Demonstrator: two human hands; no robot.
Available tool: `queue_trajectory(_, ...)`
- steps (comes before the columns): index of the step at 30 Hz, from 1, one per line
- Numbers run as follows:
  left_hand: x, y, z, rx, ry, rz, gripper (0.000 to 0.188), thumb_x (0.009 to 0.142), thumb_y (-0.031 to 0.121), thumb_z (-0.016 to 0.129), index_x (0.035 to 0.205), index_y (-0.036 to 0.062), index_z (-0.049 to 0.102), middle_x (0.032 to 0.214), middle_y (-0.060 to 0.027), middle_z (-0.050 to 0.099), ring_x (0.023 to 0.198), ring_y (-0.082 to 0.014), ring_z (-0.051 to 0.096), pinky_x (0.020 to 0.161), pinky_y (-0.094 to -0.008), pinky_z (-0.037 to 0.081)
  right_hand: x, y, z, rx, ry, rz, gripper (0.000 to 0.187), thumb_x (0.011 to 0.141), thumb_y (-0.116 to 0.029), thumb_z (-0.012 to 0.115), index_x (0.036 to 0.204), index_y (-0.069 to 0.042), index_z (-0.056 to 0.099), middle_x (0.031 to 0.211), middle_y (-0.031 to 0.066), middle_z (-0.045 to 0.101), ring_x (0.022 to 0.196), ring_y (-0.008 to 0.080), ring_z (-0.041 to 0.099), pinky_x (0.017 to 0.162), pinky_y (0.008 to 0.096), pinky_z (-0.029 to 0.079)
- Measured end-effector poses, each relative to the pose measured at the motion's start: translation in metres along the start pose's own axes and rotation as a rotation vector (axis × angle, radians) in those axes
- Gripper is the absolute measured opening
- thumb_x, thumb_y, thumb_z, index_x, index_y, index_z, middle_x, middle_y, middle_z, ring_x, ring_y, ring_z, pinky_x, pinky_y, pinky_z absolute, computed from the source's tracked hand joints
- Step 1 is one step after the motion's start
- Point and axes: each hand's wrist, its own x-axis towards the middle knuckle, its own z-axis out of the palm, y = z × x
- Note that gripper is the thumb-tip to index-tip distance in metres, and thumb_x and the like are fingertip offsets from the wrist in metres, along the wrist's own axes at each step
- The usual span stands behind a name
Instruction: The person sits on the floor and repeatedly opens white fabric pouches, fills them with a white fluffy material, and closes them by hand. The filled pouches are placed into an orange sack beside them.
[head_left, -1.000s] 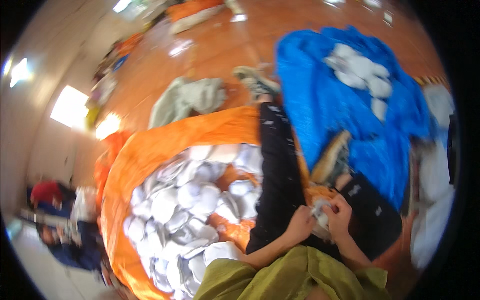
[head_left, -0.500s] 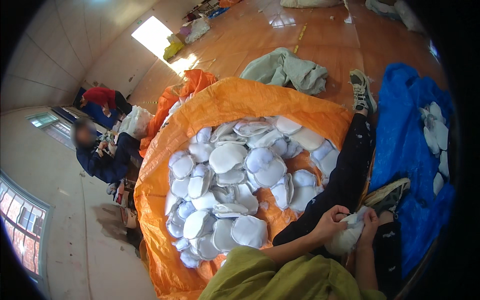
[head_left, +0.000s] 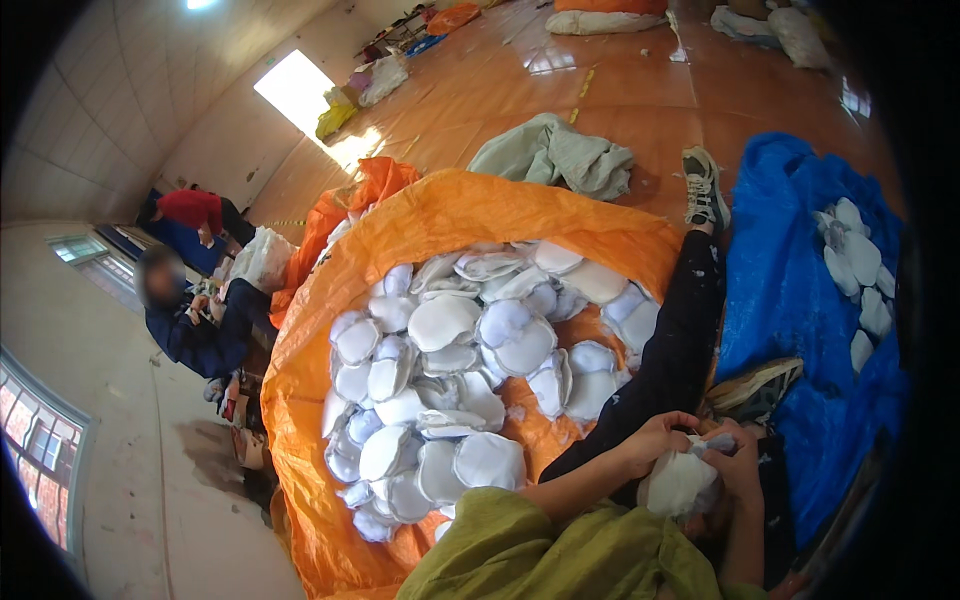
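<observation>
Above my lap, my left hand (head_left: 652,445) and my right hand (head_left: 738,462) are closed on a white stuffed fabric piece (head_left: 680,486). Both hands pinch its upper edge, where some pale grey-white material (head_left: 712,442) shows between the fingers. The rounded body of the piece hangs below my left fingers. To the left of my legs lies a heap of similar white padded pieces (head_left: 443,322), round and seamed at the rim, some with bluish-white filling showing. They rest on an orange sheet (head_left: 300,400) with raised edges.
Right of my legs is a blue sheet (head_left: 770,250) with several white pieces (head_left: 853,255) on it. A grey-green cloth (head_left: 550,155) lies beyond the orange sheet. At left, a person in dark clothing (head_left: 200,330) sits handling something; another in red (head_left: 195,210) bends over behind.
The white piece now hangs lower and more rounded beneath my fingers, and my right hand has tilted inward over its top edge. The whole view has shifted slightly.
</observation>
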Motion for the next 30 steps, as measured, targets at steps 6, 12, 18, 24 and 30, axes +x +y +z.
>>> queue_trajectory(6, 0.008, -0.019, 0.004, 0.117, 0.001, 0.062, 0.039, 0.073, 0.001, 0.061, 0.11, 0.0031, 0.049, 0.086, -0.0053, 0.059, 0.075, -0.0135, 0.059, 0.068, -0.0262, 0.05, -0.011, 0.013, 0.001, -0.434, 0.271, -0.295, 0.011, 0.065, 0.0, 0.07, 0.075, 0.002, 0.066, 0.067, 0.0055, 0.045, 0.062, 0.0152, 0.048, 0.056, 0.0275, 0.035)
queue_trajectory(12, 0.01, -0.031, 0.011, 0.926, 0.104, 0.214, 0.024, 0.081, 0.011, 0.058, 0.102, 0.0001, 0.053, 0.081, -0.0094, 0.058, 0.076, -0.0184, 0.059, 0.067, -0.0314, 0.048, -0.022, 0.02, 0.009, -0.53, 0.397, -0.31, 0.008, 0.069, 0.001, 0.068, 0.076, 0.003, 0.064, 0.066, 0.0091, 0.046, 0.059, 0.0198, 0.048, 0.053, 0.029, 0.034)
queue_trajectory(18, 0.016, -0.06, -0.001, 0.771, 0.183, -0.078, 0.033, 0.084, 0.02, 0.057, 0.106, -0.0043, 0.054, 0.081, -0.012, 0.061, 0.068, -0.021, 0.061, 0.057, -0.0328, 0.048, -0.02, 0.017, 0.011, -0.553, 0.374, -0.346, 0.008, 0.07, 0.003, 0.068, 0.076, 0.003, 0.063, 0.067, 0.0112, 0.051, 0.059, 0.0219, 0.051, 0.053, 0.0309, 0.038)
queue_trajectory(24, 0.011, -0.06, 0.016, 0.591, 0.204, -0.047, 0.027, 0.077, 0.009, 0.058, 0.102, -0.0014, 0.056, 0.081, -0.0092, 0.059, 0.071, -0.0173, 0.059, 0.06, -0.03, 0.048, -0.018, 0.016, 0.008, -0.615, 0.335, -0.244, 0.009, 0.07, 0.003, 0.069, 0.071, 0.004, 0.06, 0.064, 0.011, 0.05, 0.058, 0.0209, 0.052, 0.055, 0.0287, 0.039)
queue_trajectory(30, 0.021, -0.066, 0.027, 0.788, 0.265, 0.302, 0.029, 0.074, -0.002, 0.06, 0.102, 0.0032, 0.056, 0.082, -0.0059, 0.06, 0.075, -0.014, 0.059, 0.067, -0.0296, 0.049, -0.018, 0.066, -0.028, -0.174, 0.431, 0.089, 0.017, 0.084, -0.015, 0.062, 0.071, -0.003, 0.063, 0.072, 0.004, 0.061, 0.064, 0.0109, 0.055, 0.059, 0.0263, 0.043)
